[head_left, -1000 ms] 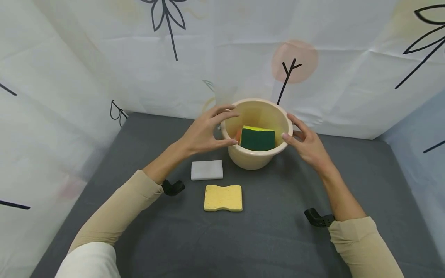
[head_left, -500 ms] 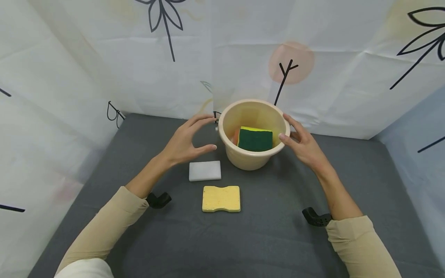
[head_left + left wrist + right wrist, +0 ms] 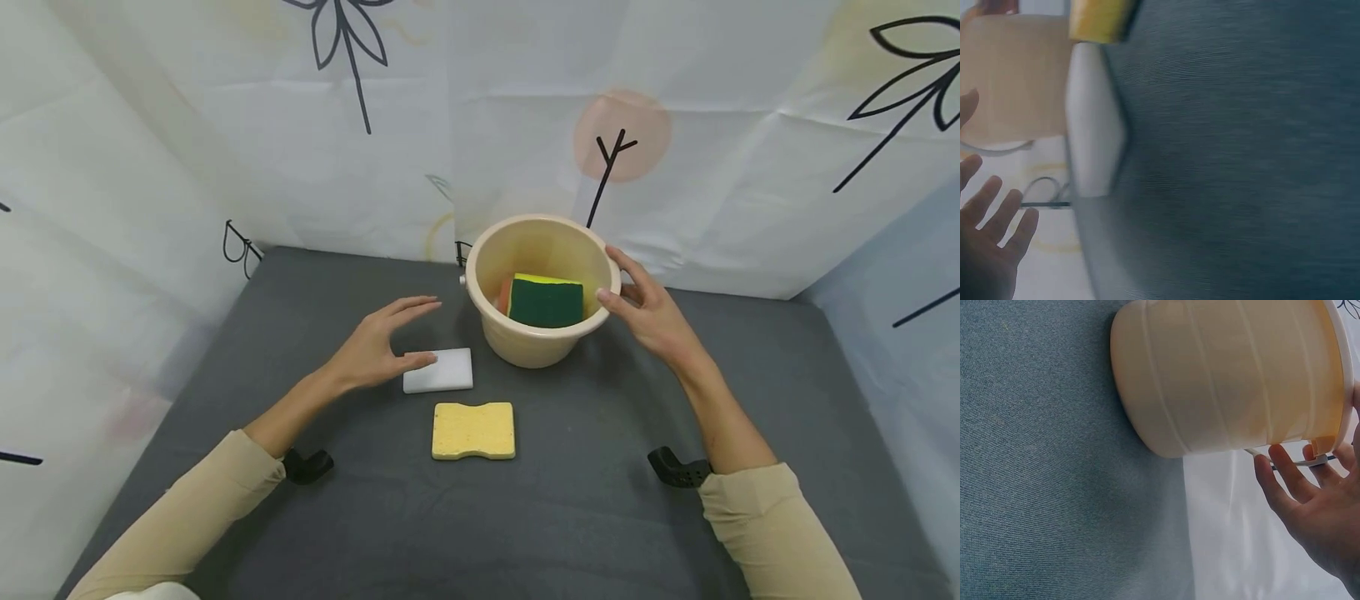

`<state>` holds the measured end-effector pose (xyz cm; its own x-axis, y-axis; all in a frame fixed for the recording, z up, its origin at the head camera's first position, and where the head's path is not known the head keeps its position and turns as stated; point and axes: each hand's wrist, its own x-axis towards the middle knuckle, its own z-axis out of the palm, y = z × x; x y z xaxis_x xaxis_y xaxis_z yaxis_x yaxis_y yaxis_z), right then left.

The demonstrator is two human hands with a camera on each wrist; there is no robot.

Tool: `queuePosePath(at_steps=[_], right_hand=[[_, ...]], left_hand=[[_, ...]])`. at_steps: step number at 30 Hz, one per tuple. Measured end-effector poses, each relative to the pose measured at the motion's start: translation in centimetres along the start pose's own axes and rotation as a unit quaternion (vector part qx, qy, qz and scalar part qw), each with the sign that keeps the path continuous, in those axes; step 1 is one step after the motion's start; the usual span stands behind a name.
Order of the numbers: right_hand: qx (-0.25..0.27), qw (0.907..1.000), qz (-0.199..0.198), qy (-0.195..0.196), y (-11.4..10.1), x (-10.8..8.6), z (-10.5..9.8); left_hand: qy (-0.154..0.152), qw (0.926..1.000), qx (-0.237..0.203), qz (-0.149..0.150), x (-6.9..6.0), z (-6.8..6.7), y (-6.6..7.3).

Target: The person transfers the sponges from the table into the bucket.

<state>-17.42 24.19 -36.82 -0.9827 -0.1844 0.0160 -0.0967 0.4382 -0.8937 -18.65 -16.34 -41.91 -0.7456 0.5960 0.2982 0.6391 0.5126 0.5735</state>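
Note:
A cream bucket (image 3: 528, 347) stands upright near the back of the table. Inside it lies a scouring sponge (image 3: 546, 302) with a dark green face and a yellow edge, and an orange thing (image 3: 504, 296) shows partly behind it. My right hand (image 3: 652, 321) grips the bucket's right rim, thumb at the rim and fingers round the outside by the handle (image 3: 1300, 463). My left hand (image 3: 372, 346) is held with fingers apart and holds nothing, its thumb overlapping a white sponge block (image 3: 452, 372) in the head view; whether they touch, I cannot tell. In front lies a yellow notched sponge (image 3: 474, 432).
A dark grey cloth covers the table (image 3: 570, 517). White printed fabric (image 3: 525, 150) hangs close behind the bucket and at both sides. A black wrist camera mount (image 3: 307, 467) sits on the left forearm, another mount (image 3: 678, 468) on the right.
My left hand has drawn away from the bucket's left rim, moving left and toward me to the white sponge block. My right hand stays on the rim.

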Motion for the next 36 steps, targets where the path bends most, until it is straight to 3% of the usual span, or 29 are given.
queuePosePath(at_steps=[7,18,29,36], right_hand=[[-0.012,0.9998,0.010,0.009,0.1,0.0,0.0],[0.003,1.0000,0.007,0.005,0.3,-0.2,0.0],[0.003,0.9999,0.003,0.009,0.4,0.0,0.1],[0.006,0.9999,0.006,0.006,0.3,0.0,0.3]], left_hand=[[-0.047,0.9982,-0.020,-0.033,-1.8,1.3,-1.1],[-0.087,0.9917,-0.042,-0.084,-2.9,3.1,-2.4],[-0.110,0.9916,0.017,-0.067,-2.7,4.2,-2.9],[-0.097,0.9930,0.000,-0.067,-2.9,4.0,-2.8]])
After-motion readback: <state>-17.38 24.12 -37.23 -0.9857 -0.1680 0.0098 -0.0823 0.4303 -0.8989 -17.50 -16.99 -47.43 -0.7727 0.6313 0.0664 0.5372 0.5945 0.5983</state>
